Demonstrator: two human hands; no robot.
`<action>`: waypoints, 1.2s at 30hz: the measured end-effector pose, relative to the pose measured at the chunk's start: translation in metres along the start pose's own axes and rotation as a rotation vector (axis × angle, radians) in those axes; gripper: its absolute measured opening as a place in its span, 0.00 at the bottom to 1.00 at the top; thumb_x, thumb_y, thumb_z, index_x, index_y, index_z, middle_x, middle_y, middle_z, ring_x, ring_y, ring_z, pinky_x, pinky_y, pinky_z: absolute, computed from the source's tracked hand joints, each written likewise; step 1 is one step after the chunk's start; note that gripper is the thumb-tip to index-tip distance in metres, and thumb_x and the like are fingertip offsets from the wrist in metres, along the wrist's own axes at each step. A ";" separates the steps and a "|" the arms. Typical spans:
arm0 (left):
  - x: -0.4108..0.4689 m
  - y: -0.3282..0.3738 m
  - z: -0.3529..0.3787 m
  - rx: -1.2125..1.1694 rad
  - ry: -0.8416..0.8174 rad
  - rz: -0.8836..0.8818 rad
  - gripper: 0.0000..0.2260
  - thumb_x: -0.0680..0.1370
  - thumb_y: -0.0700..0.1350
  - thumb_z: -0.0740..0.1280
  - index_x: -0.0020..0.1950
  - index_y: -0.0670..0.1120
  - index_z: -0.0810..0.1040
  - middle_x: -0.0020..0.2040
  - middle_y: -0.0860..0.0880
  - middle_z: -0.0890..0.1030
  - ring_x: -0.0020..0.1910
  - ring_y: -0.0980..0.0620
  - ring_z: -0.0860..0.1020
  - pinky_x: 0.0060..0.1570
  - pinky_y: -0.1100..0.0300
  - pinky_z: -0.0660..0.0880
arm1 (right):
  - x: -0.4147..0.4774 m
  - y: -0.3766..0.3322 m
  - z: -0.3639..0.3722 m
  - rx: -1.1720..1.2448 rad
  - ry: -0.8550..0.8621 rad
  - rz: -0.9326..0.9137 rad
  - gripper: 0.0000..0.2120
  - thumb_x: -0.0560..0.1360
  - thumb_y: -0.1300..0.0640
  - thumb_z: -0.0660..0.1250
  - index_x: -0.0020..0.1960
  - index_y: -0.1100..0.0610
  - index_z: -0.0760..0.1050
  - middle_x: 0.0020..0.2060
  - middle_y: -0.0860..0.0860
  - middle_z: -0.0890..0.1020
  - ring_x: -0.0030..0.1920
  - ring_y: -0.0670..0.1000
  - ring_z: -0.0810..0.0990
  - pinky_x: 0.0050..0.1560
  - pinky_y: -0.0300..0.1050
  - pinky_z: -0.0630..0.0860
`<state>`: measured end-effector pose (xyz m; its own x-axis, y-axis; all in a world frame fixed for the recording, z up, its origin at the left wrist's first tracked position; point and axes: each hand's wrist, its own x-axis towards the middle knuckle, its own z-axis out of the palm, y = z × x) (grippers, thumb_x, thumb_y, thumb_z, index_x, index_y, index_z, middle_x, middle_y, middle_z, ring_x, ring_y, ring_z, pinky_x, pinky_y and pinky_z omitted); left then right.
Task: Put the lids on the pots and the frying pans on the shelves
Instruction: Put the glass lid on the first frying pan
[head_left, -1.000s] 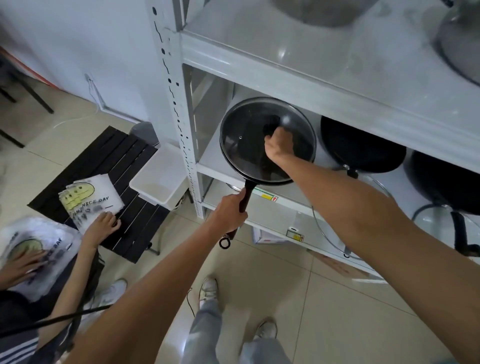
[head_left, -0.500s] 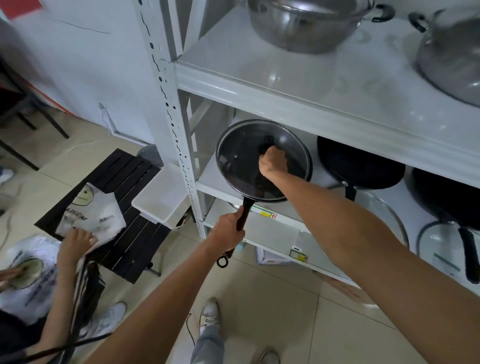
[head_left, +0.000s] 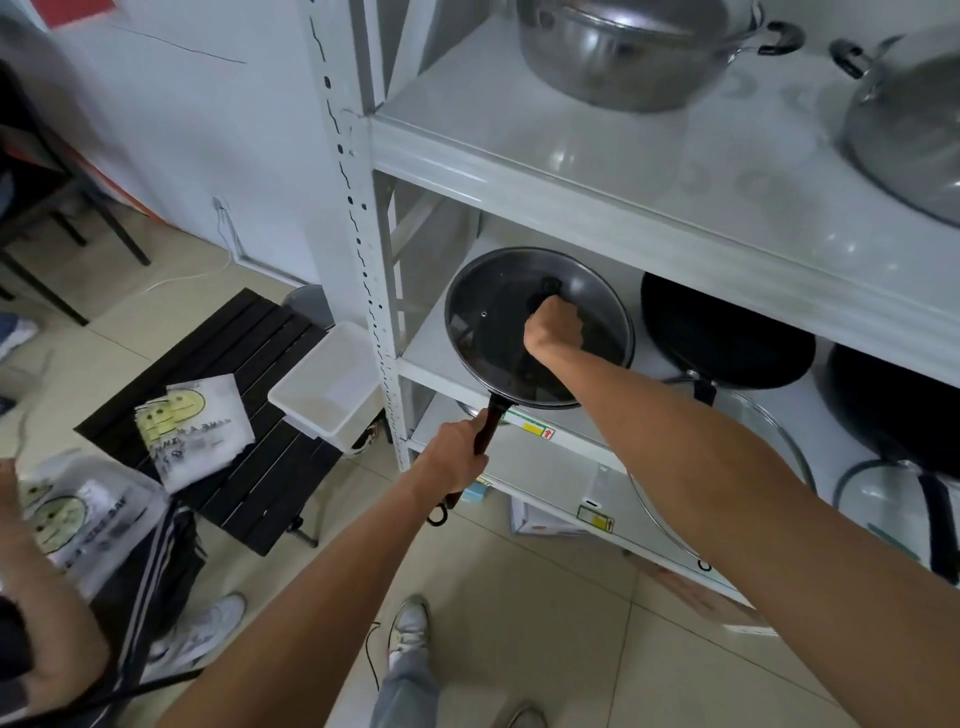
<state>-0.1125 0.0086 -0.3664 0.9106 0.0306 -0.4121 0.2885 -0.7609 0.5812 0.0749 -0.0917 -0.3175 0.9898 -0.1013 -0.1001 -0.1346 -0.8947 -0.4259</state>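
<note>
Pan (head_left: 537, 332) and lid (head_left: 498, 306) had barely shifted over the last second: the pan sat a touch further in over the left end of the middle shelf (head_left: 431, 358), though its near rim still overhung the shelf edge. The left hand (head_left: 454, 457) stayed closed around the dark handle (head_left: 488, 426), and the right hand (head_left: 553, 327) stayed clenched on the lid's knob, holding the glass lid flat on the pan; both grips were pressed tight on what they held. The view itself had swung upward, so the top shelf now showed a steel pot (head_left: 623, 52) with no lid on it that I could make out, and a second steel vessel at the right edge. To my judgement this pan was covered and nearly seated, needing only a last push inward before both hands let go. Beside it, a second black pan (head_left: 727, 338) and a third (head_left: 893, 410) still lay open, with loose glass lids (head_left: 769, 457) on the shelf below them, so most of the job remained.
</note>
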 end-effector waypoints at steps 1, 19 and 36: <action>0.000 0.001 -0.001 0.010 -0.004 0.000 0.33 0.77 0.43 0.67 0.79 0.53 0.57 0.56 0.41 0.80 0.50 0.42 0.82 0.54 0.48 0.80 | 0.000 0.000 0.000 0.000 -0.001 0.001 0.15 0.78 0.60 0.66 0.62 0.64 0.78 0.59 0.60 0.81 0.59 0.62 0.81 0.56 0.54 0.80; 0.003 0.000 0.002 -0.039 -0.013 -0.006 0.32 0.77 0.42 0.67 0.78 0.52 0.58 0.56 0.41 0.80 0.50 0.43 0.82 0.54 0.51 0.80 | 0.005 0.009 0.001 0.112 -0.037 0.053 0.15 0.79 0.58 0.62 0.59 0.66 0.77 0.56 0.63 0.81 0.56 0.64 0.82 0.55 0.54 0.80; 0.004 0.009 0.009 0.000 -0.015 -0.011 0.33 0.76 0.41 0.68 0.79 0.50 0.58 0.58 0.41 0.80 0.54 0.41 0.81 0.54 0.52 0.80 | -0.003 0.014 -0.008 0.101 -0.231 0.048 0.30 0.81 0.46 0.57 0.77 0.61 0.57 0.64 0.63 0.75 0.60 0.64 0.78 0.59 0.57 0.77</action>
<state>-0.1085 -0.0043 -0.3692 0.9029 0.0290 -0.4289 0.2982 -0.7609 0.5763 0.0702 -0.1076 -0.3155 0.9470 -0.0304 -0.3199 -0.1966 -0.8422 -0.5021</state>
